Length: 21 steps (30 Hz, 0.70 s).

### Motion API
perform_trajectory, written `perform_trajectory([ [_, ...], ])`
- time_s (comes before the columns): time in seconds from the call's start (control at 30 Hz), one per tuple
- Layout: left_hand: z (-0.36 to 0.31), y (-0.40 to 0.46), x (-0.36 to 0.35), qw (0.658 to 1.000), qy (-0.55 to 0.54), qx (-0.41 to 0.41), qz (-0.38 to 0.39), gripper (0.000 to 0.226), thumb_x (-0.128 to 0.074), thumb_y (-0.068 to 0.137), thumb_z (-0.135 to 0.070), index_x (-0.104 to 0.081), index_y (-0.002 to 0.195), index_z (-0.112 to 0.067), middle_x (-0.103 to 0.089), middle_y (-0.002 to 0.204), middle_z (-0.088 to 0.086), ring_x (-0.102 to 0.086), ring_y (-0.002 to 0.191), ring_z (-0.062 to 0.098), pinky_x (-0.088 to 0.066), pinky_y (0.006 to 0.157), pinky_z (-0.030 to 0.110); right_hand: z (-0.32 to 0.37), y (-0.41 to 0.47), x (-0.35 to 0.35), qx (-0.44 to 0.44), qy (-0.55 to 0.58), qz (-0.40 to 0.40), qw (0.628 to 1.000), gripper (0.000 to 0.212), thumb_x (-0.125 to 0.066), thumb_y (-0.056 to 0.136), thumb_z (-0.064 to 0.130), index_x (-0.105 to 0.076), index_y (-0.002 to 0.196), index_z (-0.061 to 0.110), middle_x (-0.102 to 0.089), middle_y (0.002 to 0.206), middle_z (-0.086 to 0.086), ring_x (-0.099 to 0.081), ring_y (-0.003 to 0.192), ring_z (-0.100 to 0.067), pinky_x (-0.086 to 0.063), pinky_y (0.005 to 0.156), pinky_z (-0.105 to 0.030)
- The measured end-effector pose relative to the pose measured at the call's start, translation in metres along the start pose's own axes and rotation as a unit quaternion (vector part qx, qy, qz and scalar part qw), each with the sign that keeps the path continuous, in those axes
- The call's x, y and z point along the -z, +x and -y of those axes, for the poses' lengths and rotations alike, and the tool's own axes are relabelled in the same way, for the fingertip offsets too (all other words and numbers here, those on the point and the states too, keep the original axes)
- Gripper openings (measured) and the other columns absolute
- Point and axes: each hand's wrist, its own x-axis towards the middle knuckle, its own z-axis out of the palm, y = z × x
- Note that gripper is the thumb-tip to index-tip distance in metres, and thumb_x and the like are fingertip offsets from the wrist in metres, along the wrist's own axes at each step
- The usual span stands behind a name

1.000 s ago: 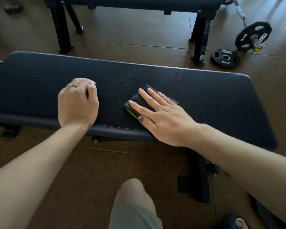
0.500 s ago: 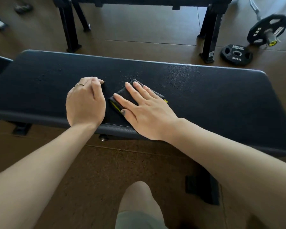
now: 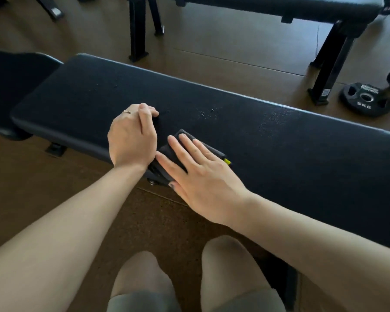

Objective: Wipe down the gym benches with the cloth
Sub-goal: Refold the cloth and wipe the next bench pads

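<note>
A long black padded bench (image 3: 279,154) runs across the view, with small droplets on its top. A folded dark cloth (image 3: 169,153) with a yellow tag lies at the bench's near edge. My right hand (image 3: 203,183) presses flat on the cloth with straight, spread fingers. Just to its left, my left hand (image 3: 133,138) rests on the bench with its fingers curled under, holding nothing and touching the cloth's left side.
A second black bench (image 3: 279,5) stands behind on metal legs (image 3: 329,70). A 5 kg weight plate (image 3: 365,99) lies on the brown floor at the right. Another black pad (image 3: 14,75) adjoins the bench's left end. My knees are below the bench.
My right hand has slid the cloth left and toward the near edge, until it meets my left hand. The left hand has stayed put on the bench.
</note>
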Motion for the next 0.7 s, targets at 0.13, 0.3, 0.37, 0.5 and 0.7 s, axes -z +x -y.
perform_trajectory([
  [0.13, 0.001, 0.0, 0.002, 1.0, -0.007, 0.014, -0.003, 0.051, -0.027, 0.106, -0.027, -0.077, 0.103, -0.017, -0.074, 0.114, -0.002, -0.065, 0.105, 0.014, -0.048, 0.095, 0.035, -0.017, -0.02, 0.003, 0.017, 0.027, 0.019, 0.999, 0.064, -0.029, 0.108, 0.048, -0.009, 0.164, 0.023, -0.005, 0.171, -0.009, -0.002, 0.158, -0.029, -0.01, 0.128, -0.046],
  [0.3, -0.003, 0.001, 0.0, 1.0, 0.001, 0.025, 0.004, 0.048, -0.03, 0.106, -0.024, -0.076, 0.101, -0.017, -0.074, 0.114, -0.004, -0.065, 0.102, 0.013, -0.044, 0.09, 0.026, -0.057, -0.069, 0.015, 0.013, 0.046, 0.09, 0.995, 0.063, -0.012, 0.107, 0.056, 0.006, 0.163, 0.033, 0.011, 0.171, 0.0, 0.015, 0.157, -0.021, -0.005, 0.128, -0.044],
  [0.37, 0.0, 0.001, -0.001, 1.0, 0.003, 0.024, 0.002, 0.048, -0.029, 0.106, -0.024, -0.076, 0.099, -0.017, -0.074, 0.112, -0.005, -0.064, 0.1, 0.013, -0.042, 0.088, 0.025, -0.058, -0.044, 0.017, 0.009, 0.066, 0.085, 0.994, 0.063, -0.009, 0.107, 0.058, 0.008, 0.162, 0.035, 0.016, 0.17, 0.001, 0.021, 0.155, -0.02, 0.003, 0.128, -0.041],
  [0.5, 0.004, 0.002, -0.001, 1.0, -0.014, 0.009, -0.005, 0.048, -0.028, 0.106, -0.024, -0.074, 0.101, -0.015, -0.074, 0.108, -0.002, -0.065, 0.1, 0.016, -0.048, 0.091, 0.034, -0.064, 0.052, 0.012, -0.044, 0.095, 0.045, 0.993, 0.059, -0.012, 0.108, 0.055, 0.001, 0.163, 0.037, 0.01, 0.171, 0.0, 0.017, 0.156, -0.019, 0.01, 0.127, -0.037],
  [0.7, 0.006, -0.001, 0.0, 0.997, -0.041, 0.004, -0.058, 0.035, -0.032, 0.105, -0.021, -0.063, 0.096, -0.008, -0.064, 0.095, 0.004, -0.058, 0.085, 0.021, -0.046, 0.081, 0.041, -0.052, 0.132, 0.009, -0.107, 0.114, 0.041, 0.987, 0.058, -0.014, 0.108, 0.05, -0.004, 0.163, 0.036, 0.009, 0.172, -0.006, 0.015, 0.157, -0.024, 0.011, 0.127, -0.039],
])
